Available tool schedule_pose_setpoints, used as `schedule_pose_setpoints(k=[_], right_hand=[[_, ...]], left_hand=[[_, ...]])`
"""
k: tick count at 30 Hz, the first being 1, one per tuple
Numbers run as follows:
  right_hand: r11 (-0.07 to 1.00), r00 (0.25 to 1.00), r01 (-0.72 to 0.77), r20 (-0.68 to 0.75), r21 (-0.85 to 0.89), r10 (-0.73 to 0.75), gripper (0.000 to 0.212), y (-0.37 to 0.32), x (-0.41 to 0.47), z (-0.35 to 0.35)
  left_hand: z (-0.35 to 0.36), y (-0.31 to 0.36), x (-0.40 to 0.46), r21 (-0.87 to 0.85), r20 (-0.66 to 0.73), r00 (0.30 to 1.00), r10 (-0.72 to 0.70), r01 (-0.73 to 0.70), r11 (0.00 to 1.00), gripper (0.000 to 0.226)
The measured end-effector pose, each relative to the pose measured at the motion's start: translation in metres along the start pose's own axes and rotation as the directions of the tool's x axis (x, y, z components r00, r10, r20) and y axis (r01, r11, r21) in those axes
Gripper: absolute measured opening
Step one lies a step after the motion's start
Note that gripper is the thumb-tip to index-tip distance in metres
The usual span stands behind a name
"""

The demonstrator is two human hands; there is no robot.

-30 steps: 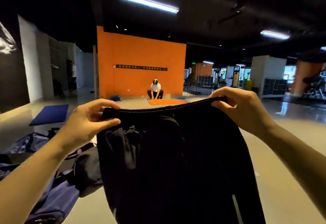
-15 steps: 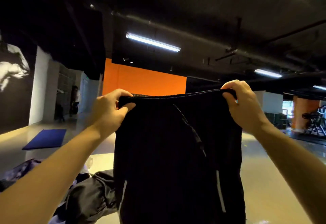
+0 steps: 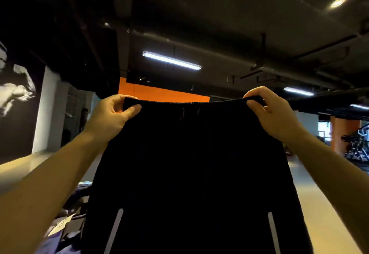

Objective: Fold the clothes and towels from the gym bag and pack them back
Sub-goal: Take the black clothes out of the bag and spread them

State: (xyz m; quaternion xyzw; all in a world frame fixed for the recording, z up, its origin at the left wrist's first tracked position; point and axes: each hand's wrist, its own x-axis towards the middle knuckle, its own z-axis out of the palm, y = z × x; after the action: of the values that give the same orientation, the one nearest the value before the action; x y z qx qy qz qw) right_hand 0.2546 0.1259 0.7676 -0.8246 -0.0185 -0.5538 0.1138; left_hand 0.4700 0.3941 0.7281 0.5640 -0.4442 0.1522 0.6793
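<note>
A pair of black shorts [image 3: 191,163] with two pale stripes near the bottom hangs spread flat in front of me, filling the middle of the view. My left hand [image 3: 111,116] pinches the left end of the waistband. My right hand [image 3: 271,114] pinches the right end at about the same height. The waistband is stretched straight between them, with the drawstring ends showing at the top centre. The gym bag itself is hidden behind the shorts and my left arm.
Dark clothes and bluish fabric [image 3: 67,223] lie on the floor at the lower left. An orange wall [image 3: 159,92] stands far ahead. Exercise machines [image 3: 357,145] are at the far right. Shiny floor [image 3: 319,203] stretches to the right.
Both hands have lifted the shorts higher and pulled the waistband wider. The twisted cloth now hangs flat with both stripes showing. The camera has tilted up toward the ceiling.
</note>
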Motion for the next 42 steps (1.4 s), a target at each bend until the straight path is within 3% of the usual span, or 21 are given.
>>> schedule_pose_setpoints(k=[5, 7, 10, 13, 15, 17, 19, 22, 27, 37, 42], right_hand=[[0.994, 0.995, -0.082, 0.05, -0.076, 0.086, 0.014, -0.003, 0.0, -0.009], [0.987, 0.973, -0.143, 0.173, -0.069, 0.153, 0.013, 0.006, -0.009, 0.003], [0.959, 0.878, -0.252, 0.386, -0.132, 0.284, 0.013, 0.038, -0.048, 0.047], [0.898, 0.736, -0.347, 0.516, -0.269, 0.439, 0.014, 0.08, -0.126, 0.116], [0.85, 0.639, -0.408, 0.562, -0.332, 0.526, 0.014, 0.104, -0.192, 0.165], [0.786, 0.568, -0.47, 0.543, -0.402, 0.618, 0.011, 0.114, -0.251, 0.206], [0.722, 0.548, -0.496, 0.471, -0.483, 0.691, 0.014, 0.119, -0.287, 0.236], [0.71, 0.59, -0.442, 0.419, -0.548, 0.69, 0.025, 0.132, -0.303, 0.265], [0.735, 0.655, -0.395, 0.392, -0.551, 0.646, 0.026, 0.167, -0.291, 0.297], [0.756, 0.742, -0.408, 0.296, -0.512, 0.601, 0.023, 0.229, -0.268, 0.349], [0.762, 0.752, -0.391, 0.299, -0.516, 0.588, 0.025, 0.251, -0.258, 0.364]], left_hand=[[-0.002, 0.017, -0.002, 0.094, 0.004, 0.999, 0.042, -0.042, 0.995, 0.012], [-0.004, 0.0, -0.008, 0.134, 0.048, 0.998, -0.028, 0.022, 0.991, 0.011], [0.0, -0.059, -0.034, 0.299, 0.116, 0.98, -0.163, 0.122, 0.946, 0.014], [0.01, -0.146, -0.092, 0.543, 0.123, 0.918, -0.378, 0.256, 0.8, 0.015], [0.017, -0.202, -0.143, 0.667, 0.093, 0.832, -0.547, 0.356, 0.655, 0.012], [0.023, -0.245, -0.19, 0.733, 0.017, 0.753, -0.658, 0.438, 0.52, 0.007], [0.034, -0.27, -0.218, 0.768, -0.084, 0.735, -0.673, 0.478, 0.426, 0.01], [0.049, -0.293, -0.226, 0.81, -0.167, 0.817, -0.551, 0.433, 0.396, 0.022], [0.05, -0.337, -0.195, 0.861, -0.143, 0.86, -0.491, 0.353, 0.367, 0.03], [0.059, -0.417, -0.139, 0.948, 0.165, 0.951, -0.262, -0.08, 0.307, 0.031], [0.06, -0.44, -0.123, 0.94, 0.202, 0.953, -0.224, -0.124, 0.319, 0.026]])
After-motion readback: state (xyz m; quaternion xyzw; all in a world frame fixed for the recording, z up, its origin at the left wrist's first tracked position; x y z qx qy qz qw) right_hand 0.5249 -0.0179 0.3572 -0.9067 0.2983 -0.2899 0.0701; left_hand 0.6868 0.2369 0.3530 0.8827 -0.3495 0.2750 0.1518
